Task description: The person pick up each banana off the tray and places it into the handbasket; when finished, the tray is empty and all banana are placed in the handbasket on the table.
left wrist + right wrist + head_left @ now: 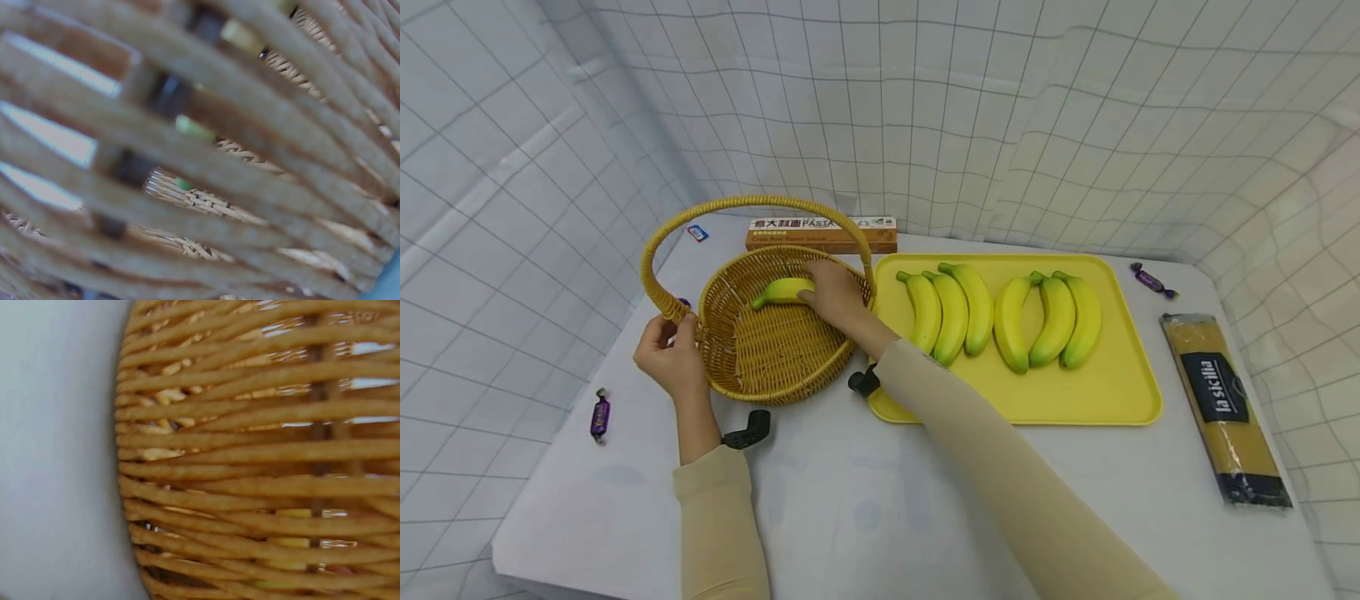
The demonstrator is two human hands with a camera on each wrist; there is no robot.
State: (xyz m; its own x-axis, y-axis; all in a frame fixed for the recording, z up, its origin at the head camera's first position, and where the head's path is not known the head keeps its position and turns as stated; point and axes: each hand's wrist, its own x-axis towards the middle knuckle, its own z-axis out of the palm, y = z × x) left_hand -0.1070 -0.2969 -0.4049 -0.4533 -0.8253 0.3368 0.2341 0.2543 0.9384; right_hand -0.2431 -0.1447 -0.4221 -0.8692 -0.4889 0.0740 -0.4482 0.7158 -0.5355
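A wicker basket [775, 354] with a tall arched handle stands on the white table, left of a yellow tray [1097, 392]. My right hand [831, 296] reaches into the basket and holds a yellow banana [782, 291] near its far wall. My left hand [672, 354] grips the base of the basket's handle at the left rim. On the tray lie two bunches of three bananas [951, 310] [1051, 318]. Both wrist views are filled with close, blurred basket weave [250, 156] [262, 469]; bits of yellow show through the gaps.
A flat pasta box [823, 234] lies behind the basket. A long spaghetti packet [1223, 404] lies at the right edge. Purple wrapped sweets [599, 416] [1153, 282] lie at the left and at the back right. A small blue card [697, 233] lies at the back left.
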